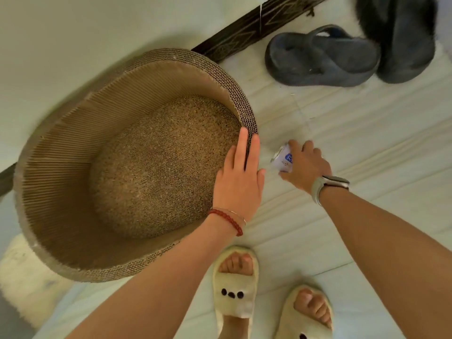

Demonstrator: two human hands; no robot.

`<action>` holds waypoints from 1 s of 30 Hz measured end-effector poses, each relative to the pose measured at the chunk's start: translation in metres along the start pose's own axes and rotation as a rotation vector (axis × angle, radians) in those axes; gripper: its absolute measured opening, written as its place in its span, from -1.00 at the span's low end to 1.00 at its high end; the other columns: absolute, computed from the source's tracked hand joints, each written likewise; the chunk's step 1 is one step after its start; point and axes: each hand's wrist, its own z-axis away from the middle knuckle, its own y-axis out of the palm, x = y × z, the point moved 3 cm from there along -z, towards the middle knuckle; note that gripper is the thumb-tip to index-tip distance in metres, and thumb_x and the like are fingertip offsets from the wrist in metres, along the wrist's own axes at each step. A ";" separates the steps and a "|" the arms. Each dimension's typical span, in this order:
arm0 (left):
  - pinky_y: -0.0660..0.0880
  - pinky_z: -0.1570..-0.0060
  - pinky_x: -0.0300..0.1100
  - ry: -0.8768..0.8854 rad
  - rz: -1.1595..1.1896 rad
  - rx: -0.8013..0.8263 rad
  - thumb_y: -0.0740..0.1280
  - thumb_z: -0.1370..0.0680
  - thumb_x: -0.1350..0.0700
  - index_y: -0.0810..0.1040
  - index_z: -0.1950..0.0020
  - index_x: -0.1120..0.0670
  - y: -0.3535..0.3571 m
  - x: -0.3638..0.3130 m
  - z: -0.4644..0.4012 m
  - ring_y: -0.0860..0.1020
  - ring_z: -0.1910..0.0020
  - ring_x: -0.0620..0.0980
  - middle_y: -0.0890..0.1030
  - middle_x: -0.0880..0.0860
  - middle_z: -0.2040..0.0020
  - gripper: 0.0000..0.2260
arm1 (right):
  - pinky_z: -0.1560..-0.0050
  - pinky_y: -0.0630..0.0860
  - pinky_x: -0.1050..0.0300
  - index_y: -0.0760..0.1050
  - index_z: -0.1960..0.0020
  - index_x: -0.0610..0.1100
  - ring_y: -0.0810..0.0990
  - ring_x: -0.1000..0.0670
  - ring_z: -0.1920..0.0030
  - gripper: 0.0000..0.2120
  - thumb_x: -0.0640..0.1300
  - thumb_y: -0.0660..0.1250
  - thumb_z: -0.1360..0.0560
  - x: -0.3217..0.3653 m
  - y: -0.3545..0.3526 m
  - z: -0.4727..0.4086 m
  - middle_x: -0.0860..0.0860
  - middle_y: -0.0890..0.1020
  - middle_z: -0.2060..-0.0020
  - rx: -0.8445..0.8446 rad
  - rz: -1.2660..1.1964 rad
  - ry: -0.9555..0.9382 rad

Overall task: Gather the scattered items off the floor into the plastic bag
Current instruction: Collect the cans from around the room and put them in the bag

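A small white and blue packet (283, 159) lies just above the pale floor, beside the right edge of a big round corrugated cardboard bowl (73, 152). My right hand (303, 165), with a watch on its wrist, grips this packet from above. My left hand (238, 182) rests on the bowl's right rim, its fingers straight and split over the rim, some inside and some outside. No plastic bag is in view.
Two dark fluffy slippers (322, 57) lie at the upper right near a dark patterned skirting strip (244, 30). My feet in cream slippers (234, 287) stand at the bottom. A pale fluffy object (22, 272) lies under the bowl's lower left.
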 end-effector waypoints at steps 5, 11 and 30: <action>0.29 -0.33 0.13 -0.087 -0.182 0.257 0.07 -0.57 -0.02 -0.16 -0.49 0.04 -0.027 -0.008 0.006 0.07 -0.47 0.20 -0.12 0.10 -0.53 -0.42 | -0.02 0.48 -0.08 0.18 -0.36 -0.14 0.41 -0.25 -0.13 -0.31 -0.04 0.43 -0.35 -0.016 -0.020 0.090 -0.22 0.36 -0.16 -0.051 -0.394 0.150; 0.26 -0.29 0.05 -0.030 -0.126 0.345 0.12 -0.57 0.01 0.14 -0.44 0.05 -0.146 -0.095 0.067 0.20 -0.42 0.09 0.18 0.11 -0.47 -0.55 | -0.09 0.46 -0.08 0.17 -0.37 -0.11 0.44 -0.19 -0.11 -0.29 0.00 0.43 -0.35 -0.025 -0.110 0.243 -0.15 0.46 -0.14 -0.156 -0.630 0.289; 0.43 -0.18 0.00 0.479 0.189 -0.002 0.18 -0.56 0.10 0.38 -0.30 0.14 -0.450 -0.278 0.380 0.45 -0.21 0.10 0.50 0.14 -0.22 -0.68 | 0.10 0.57 0.03 0.21 -0.31 0.01 0.53 -0.11 -0.03 -0.33 0.05 0.44 -0.31 0.035 -0.246 0.729 -0.02 0.53 -0.04 -0.756 -1.068 0.483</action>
